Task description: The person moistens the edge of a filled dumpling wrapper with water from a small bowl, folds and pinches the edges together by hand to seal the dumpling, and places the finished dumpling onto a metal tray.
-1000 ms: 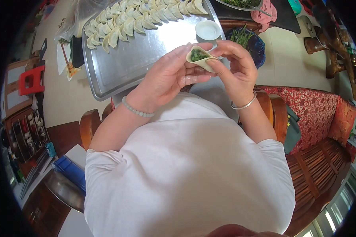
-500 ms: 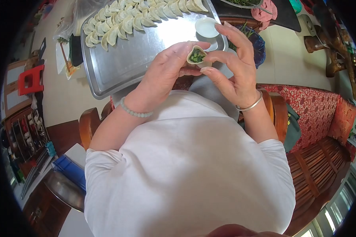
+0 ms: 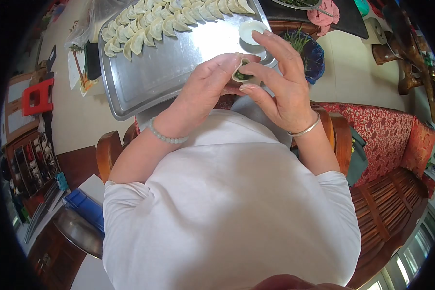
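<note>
Steel tray [image 3: 179, 58] behind | dumpling [image 3: 240, 73] pinched between left hand [image 3: 209, 92] and right hand [image 3: 280, 87]

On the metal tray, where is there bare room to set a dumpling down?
The tray is bare across its near half, between the dumpling rows and the near rim. The far edge is crowded with dumplings; the small white dish and both hands fill the right corner.

Home (sofa [image 3: 396, 140], dumpling tray [image 3: 150, 77]).
</note>
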`<control>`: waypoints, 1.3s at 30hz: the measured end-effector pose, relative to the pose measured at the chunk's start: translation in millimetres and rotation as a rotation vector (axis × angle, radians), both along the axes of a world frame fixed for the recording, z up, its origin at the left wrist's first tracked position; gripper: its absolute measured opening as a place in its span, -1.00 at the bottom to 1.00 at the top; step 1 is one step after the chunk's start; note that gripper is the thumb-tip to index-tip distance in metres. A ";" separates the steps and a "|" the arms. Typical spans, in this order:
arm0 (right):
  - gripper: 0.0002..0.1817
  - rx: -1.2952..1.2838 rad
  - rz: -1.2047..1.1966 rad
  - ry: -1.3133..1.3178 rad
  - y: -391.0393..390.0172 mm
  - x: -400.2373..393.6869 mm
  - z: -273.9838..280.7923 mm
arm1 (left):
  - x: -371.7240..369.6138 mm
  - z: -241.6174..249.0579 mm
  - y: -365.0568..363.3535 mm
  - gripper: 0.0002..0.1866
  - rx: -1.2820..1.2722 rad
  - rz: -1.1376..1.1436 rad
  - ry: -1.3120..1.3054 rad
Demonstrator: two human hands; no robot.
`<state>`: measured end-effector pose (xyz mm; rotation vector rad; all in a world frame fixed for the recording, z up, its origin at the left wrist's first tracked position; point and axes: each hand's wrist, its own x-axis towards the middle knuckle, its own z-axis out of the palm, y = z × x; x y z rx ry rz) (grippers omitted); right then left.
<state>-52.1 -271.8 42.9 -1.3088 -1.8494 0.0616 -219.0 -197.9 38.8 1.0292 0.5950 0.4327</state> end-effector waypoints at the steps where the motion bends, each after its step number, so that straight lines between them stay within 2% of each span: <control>1: -0.77 -0.025 -0.003 -0.021 -0.1 -0.2 0.1 | -0.1 0.4 0.1 -0.51 0.000 0.000 0.000; 14: -0.78 0.049 -0.021 0.001 -1.0 2.4 3.2 | 0.7 5.8 0.5 -0.49 -0.066 0.000 -0.002; 18: -0.82 -0.027 -0.055 -0.040 0.3 0.7 0.8 | 1.9 8.8 -0.6 -0.47 -0.071 0.009 0.001; 21: -0.86 0.097 -0.079 0.039 1.8 3.8 0.6 | 0.2 5.8 2.8 -0.46 -0.124 -0.033 -0.031; 24: -0.81 0.095 -0.106 0.336 2.8 5.7 -5.7 | 2.7 4.4 2.4 -0.46 -0.182 -0.015 -0.072; 30: -0.73 0.001 0.009 0.585 5.3 3.9 -15.5 | 1.7 3.4 4.5 -0.50 -0.281 -0.049 -0.162; 37: -0.67 -0.040 0.037 0.546 7.2 5.9 -20.4 | 0.8 3.9 3.6 -0.52 -0.298 -0.028 -0.218; 39: -0.55 -0.101 0.104 0.511 4.6 7.4 -22.0 | 0.1 4.0 3.8 -0.53 -0.279 -0.040 -0.198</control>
